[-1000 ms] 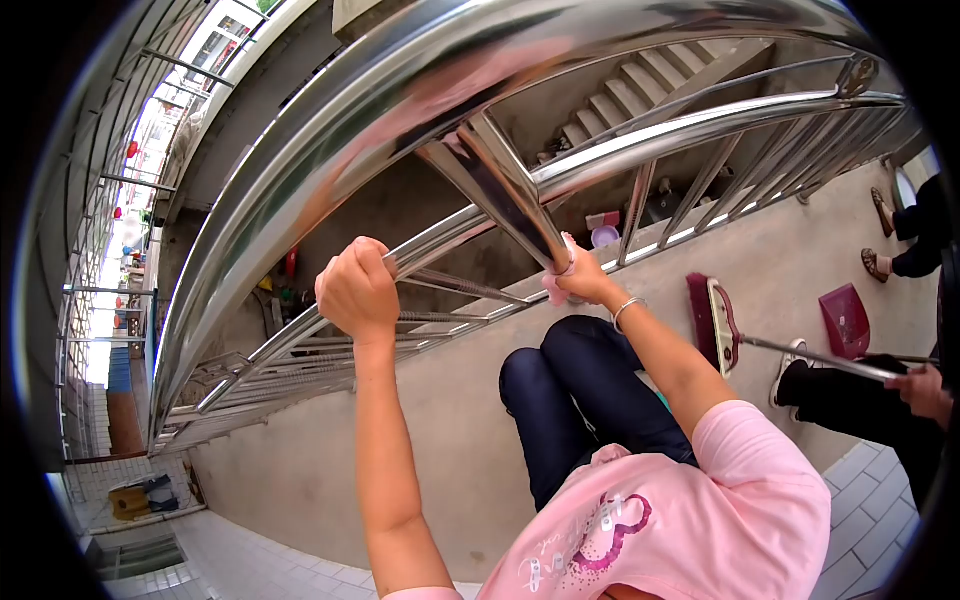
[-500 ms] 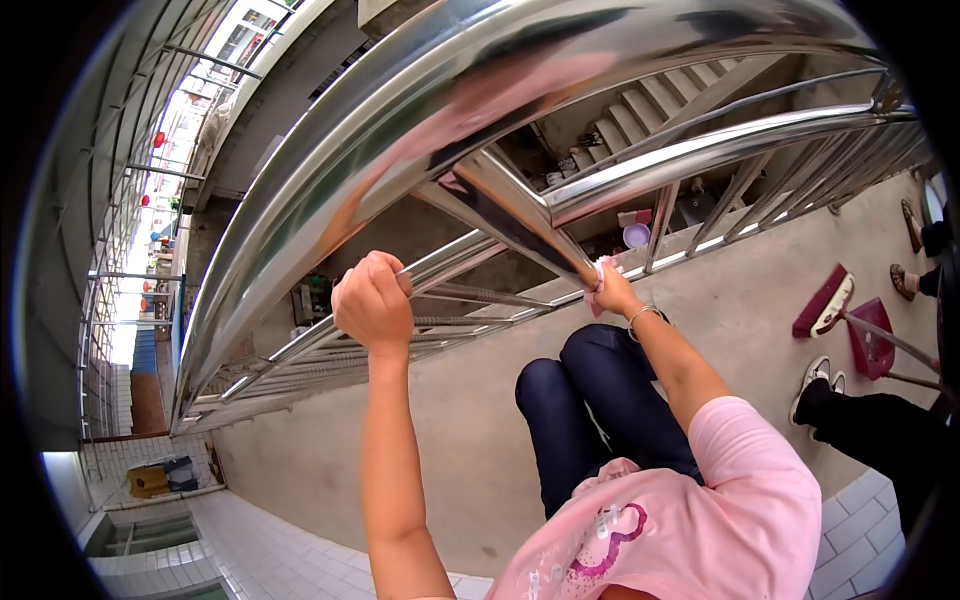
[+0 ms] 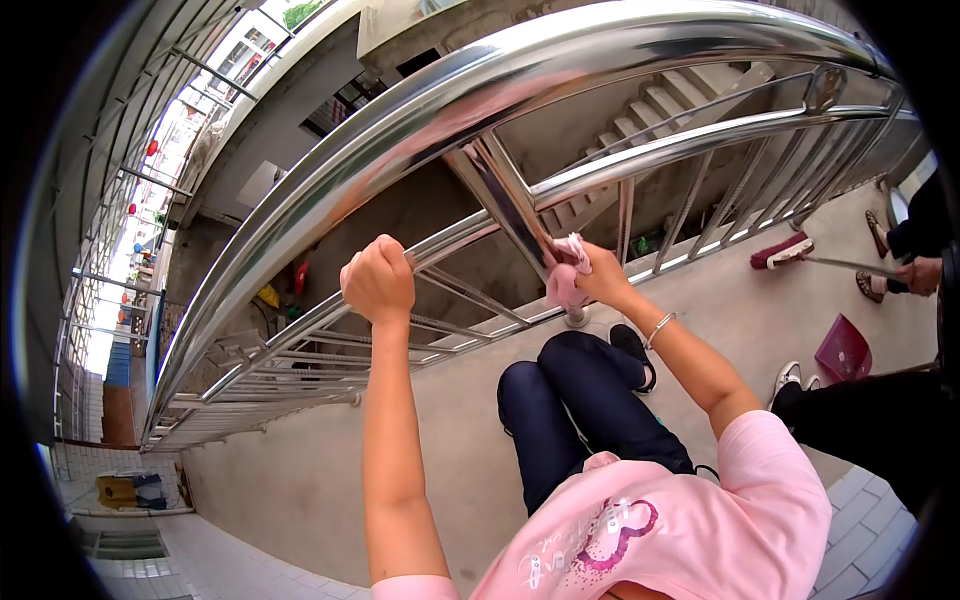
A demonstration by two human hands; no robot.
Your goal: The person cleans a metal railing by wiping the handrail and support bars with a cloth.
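A shiny metal railing [image 3: 590,45] curves across the view, with a thick top rail and a thinner rail below it. My left hand [image 3: 380,282] is closed around the thinner lower rail [image 3: 455,237]. In my right hand [image 3: 603,277] is a pink cloth [image 3: 567,280], bunched up against the lower part of the thick upright post [image 3: 505,195]. Part of the cloth hangs below my fingers. A bracelet circles my right wrist.
Beyond the railing lie a lower yard and concrete stairs [image 3: 650,115]. To the right, another person's hand [image 3: 920,275] holds the handle of a broom [image 3: 782,252]. A purple dustpan [image 3: 843,348] rests on the concrete floor [image 3: 440,440] near people's feet.
The view has shifted, showing more of the railing. My right hand and the cloth remain at the post, with more cloth visible. The broom has moved away from the dustpan.
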